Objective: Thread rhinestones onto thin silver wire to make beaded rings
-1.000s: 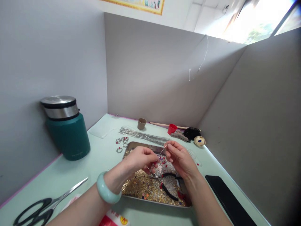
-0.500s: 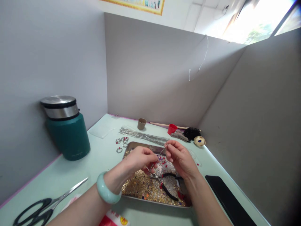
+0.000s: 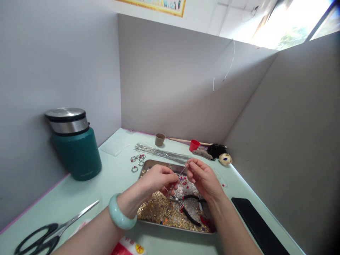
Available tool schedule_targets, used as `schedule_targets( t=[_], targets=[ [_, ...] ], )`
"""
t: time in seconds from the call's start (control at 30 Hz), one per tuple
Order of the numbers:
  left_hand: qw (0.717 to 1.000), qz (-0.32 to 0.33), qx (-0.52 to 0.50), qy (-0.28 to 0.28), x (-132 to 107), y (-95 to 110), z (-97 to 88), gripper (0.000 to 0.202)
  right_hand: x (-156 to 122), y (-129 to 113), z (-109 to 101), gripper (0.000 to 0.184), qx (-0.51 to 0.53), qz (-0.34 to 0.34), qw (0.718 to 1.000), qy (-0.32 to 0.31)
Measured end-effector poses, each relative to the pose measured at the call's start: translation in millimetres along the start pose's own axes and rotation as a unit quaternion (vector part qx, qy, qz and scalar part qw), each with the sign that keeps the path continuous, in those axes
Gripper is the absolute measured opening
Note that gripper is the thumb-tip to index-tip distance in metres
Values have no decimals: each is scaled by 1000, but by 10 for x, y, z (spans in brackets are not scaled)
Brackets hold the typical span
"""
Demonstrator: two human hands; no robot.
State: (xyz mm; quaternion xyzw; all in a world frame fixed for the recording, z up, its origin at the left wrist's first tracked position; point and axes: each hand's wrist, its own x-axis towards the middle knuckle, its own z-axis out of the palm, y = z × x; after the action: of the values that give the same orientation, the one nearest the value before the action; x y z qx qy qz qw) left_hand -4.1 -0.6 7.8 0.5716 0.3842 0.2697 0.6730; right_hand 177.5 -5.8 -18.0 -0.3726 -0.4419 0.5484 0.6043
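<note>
Over the bead tray, my left hand [image 3: 163,179] is closed in a pinch on a thin wire [image 3: 182,170], with small beads hanging under its fingers. My right hand [image 3: 200,176] pinches the other end of this wire, so a short length spans the gap between both hands. Below them is a metal tray [image 3: 175,230] full of gold, silver and red beads. Pliers [image 3: 190,211] with black handles lie on the beads, partly hidden by my right hand. Past the tray's far left corner sit several beaded rings [image 3: 135,169] with red beads.
A bundle of straight wires [image 3: 156,151] lies behind the tray, near a brown cup [image 3: 160,140] and a red cup [image 3: 194,145]. Left are a green flask [image 3: 77,152] and scissors [image 3: 60,229]. A black flat case [image 3: 256,223] lies right. Grey partitions [image 3: 172,78] enclose the table.
</note>
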Motion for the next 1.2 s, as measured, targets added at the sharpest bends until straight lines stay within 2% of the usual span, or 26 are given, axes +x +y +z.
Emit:
schedule_targets(
  t=[0.43,0.53,0.7,0.9,1.2],
  targets=[
    [1000,-3,6,15,25,-9,-5,16,-17,-14,6,19,-17,-12,1000,6],
    [1000,6,1,8,28,-24,-11,19,-17,-9,8,18,-23,-15,1000,11],
    [999,38,-36,-12,31,-38,-13,22,-21,-14,19,27,-20,-13,1000,5],
    [998,31,-38,-27,52,-70,-6,25,-62,-6,36,13,-53,0,998,-36],
    [995,41,-74,-44,55,-77,-14,30,-83,1,51,11,-96,-19,994,-51]
  ],
)
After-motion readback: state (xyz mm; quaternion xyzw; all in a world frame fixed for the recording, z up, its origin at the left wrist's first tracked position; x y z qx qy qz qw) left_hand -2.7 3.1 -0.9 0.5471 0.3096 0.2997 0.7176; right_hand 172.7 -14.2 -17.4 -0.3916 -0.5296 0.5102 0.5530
